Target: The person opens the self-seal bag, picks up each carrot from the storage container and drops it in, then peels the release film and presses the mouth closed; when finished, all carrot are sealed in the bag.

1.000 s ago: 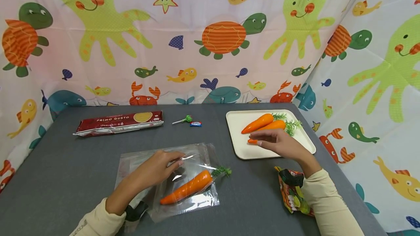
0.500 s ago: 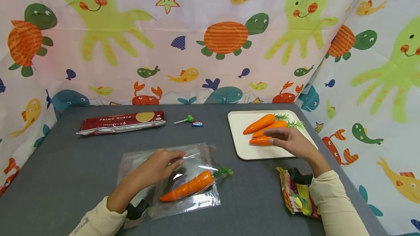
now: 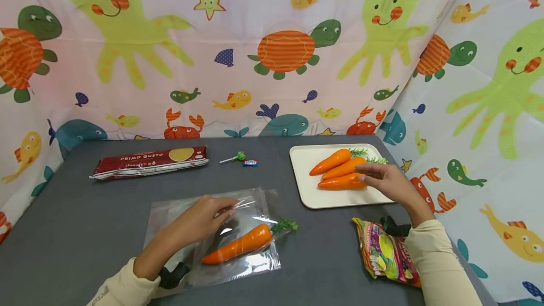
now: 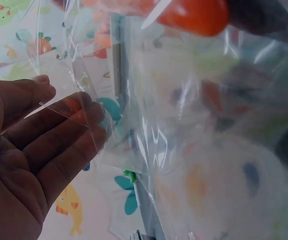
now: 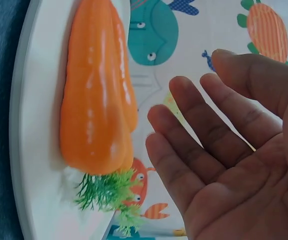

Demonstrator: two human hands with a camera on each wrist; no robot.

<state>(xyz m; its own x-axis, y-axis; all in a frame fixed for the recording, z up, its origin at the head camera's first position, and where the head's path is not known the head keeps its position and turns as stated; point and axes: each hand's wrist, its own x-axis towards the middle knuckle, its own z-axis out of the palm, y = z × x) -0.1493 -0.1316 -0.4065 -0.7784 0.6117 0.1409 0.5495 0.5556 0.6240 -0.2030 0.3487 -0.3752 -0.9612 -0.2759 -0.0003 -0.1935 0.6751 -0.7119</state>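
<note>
My left hand [image 3: 204,216] is at a clear plastic bag [image 3: 265,259] on the grey table. In the left wrist view, film [image 4: 139,120] lies across its extended fingers, with the thumb apart from them. An orange carrot [image 3: 240,244] with a green top lies at the bag, its leaves reaching past the right edge. My right hand [image 3: 391,183] hovers over the right side of a cream tray [image 3: 310,195]. Three more carrots lie there, the nearest carrot [image 3: 342,182] closest to the fingertips. In the right wrist view, that hand's palm [image 5: 244,210] shows bare and its fingers are spread.
A red spaghetti pack [image 3: 148,163] lies at the back left. Beside it are a green lollipop [image 3: 240,156] and a small blue wrapped sweet [image 3: 250,162]. A colourful snack packet [image 3: 384,251] sits near my right forearm. A printed curtain [image 3: 238,51] hangs behind the table.
My right hand has drawn back rightward over the tray, uncovering the nearest carrot, and its fingers no longer touch it. My left hand and the bag have stayed in place.
</note>
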